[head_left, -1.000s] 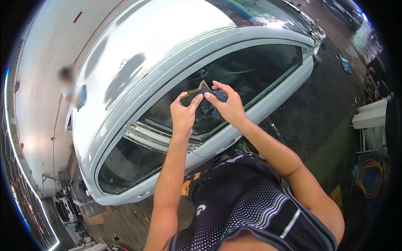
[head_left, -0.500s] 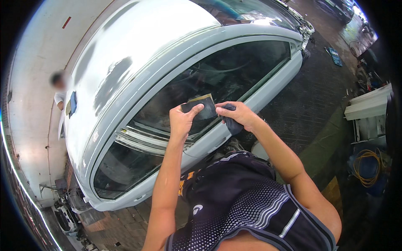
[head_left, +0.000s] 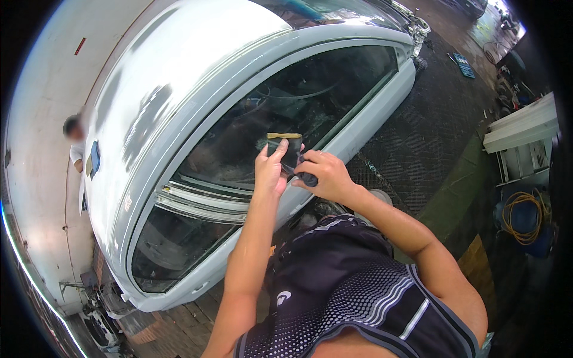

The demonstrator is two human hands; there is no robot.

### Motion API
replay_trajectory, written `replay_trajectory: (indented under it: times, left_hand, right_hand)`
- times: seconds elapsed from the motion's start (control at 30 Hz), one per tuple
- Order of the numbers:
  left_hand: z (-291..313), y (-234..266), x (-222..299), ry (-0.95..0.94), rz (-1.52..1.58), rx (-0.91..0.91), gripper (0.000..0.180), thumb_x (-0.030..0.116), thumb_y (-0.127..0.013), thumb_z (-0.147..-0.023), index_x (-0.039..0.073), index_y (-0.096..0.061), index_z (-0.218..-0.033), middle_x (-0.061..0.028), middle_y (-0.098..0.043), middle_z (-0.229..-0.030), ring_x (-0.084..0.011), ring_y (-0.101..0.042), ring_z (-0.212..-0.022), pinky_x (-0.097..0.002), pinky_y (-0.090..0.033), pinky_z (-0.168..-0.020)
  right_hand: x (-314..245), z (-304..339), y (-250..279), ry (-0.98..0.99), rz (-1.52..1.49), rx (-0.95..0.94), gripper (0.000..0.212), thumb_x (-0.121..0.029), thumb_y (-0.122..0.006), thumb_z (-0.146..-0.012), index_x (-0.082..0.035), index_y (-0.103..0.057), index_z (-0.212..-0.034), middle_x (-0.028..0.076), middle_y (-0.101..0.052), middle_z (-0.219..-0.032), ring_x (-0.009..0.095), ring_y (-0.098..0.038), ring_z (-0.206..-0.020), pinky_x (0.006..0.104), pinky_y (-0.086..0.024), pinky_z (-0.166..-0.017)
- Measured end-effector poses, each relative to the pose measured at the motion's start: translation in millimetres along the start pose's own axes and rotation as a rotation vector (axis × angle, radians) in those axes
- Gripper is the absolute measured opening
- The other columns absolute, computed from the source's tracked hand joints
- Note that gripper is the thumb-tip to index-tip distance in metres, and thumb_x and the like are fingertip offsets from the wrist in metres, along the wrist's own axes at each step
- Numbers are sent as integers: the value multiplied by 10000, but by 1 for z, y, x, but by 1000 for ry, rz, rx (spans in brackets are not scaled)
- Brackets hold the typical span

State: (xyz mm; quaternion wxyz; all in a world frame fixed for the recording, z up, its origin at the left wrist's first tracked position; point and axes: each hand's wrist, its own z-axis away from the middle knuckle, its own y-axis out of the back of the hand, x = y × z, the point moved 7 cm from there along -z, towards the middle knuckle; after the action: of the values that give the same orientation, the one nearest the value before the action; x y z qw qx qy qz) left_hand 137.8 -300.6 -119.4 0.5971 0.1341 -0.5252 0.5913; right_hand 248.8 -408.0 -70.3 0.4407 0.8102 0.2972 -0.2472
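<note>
A folded piece of sandpaper (head_left: 292, 149), dark with a yellowish-tan top edge, is pinched in my left hand (head_left: 270, 170), the thumb lying across its face. Just beside it, my right hand (head_left: 328, 173) curls around a crumpled black cloth (head_left: 307, 178), its fingers close to the sheet's lower right side. Whether the cloth touches the sandpaper I cannot tell. Both hands are held up in front of the side window (head_left: 334, 83) of a car (head_left: 233, 113) with white and grey bodywork.
Across the car stands another person (head_left: 76, 149), near a blue and tan piece (head_left: 94, 158) on the roof. Dark sanded-looking patches (head_left: 149, 116) mark the roof. To the right are a ladder (head_left: 516, 158), a coiled yellow hose (head_left: 522, 218) and a blue case (head_left: 463, 65) on the floor.
My hands have come closer together. The sandpaper has turned more upright in my left hand, and my right hand has moved left and lower with the black cloth. The view has shifted slightly.
</note>
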Motion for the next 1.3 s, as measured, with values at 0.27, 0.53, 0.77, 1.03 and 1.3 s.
replay_trajectory:
  times: [0.27,0.53,0.77,1.03,1.3]
  left_hand:
    - [20,2,31,-300,-756,-118,158,110,-758,-964,-15,-694,-1036,-18,-708,-913,-79,-585,-804,-276,-485,-730]
    - [26,36,33,-245,-238,71,116,100,-757,-979,51,-710,-1073,3,-689,-941,-64,-596,-886,-249,-477,-795]
    - [32,27,79,-393,-978,-86,163,137,-821,-917,21,-718,-968,4,-698,-883,-71,-589,-819,-257,-484,-756]
    - [15,43,68,-392,-973,69,253,210,-880,-873,10,-736,-934,-18,-711,-890,-70,-606,-855,-253,-493,-766]
    - [25,31,79,-611,-1336,253,233,169,-795,-903,47,-710,-1083,-49,-724,-933,-206,-655,-863,-375,-455,-787]
  right_hand:
    - [34,-15,6,-362,-222,16,307,-265,-875,-836,-83,-782,-1066,99,-699,-954,277,-710,-891,371,-561,-786]
    - [34,-43,-37,-646,-745,-153,227,-181,-859,-857,-26,-774,-1000,8,-705,-845,84,-615,-787,290,-511,-727]
    - [28,-59,-53,-572,-815,-272,269,-235,-870,-858,-26,-777,-1000,6,-707,-819,80,-626,-766,275,-515,-713]
    - [30,-71,-46,-347,-532,-56,205,-190,-844,-867,-23,-753,-946,52,-720,-792,97,-637,-741,297,-525,-711]
    - [36,-76,-67,-606,-537,-44,227,-277,-831,-848,-81,-802,-958,118,-775,-867,273,-758,-804,360,-566,-750]
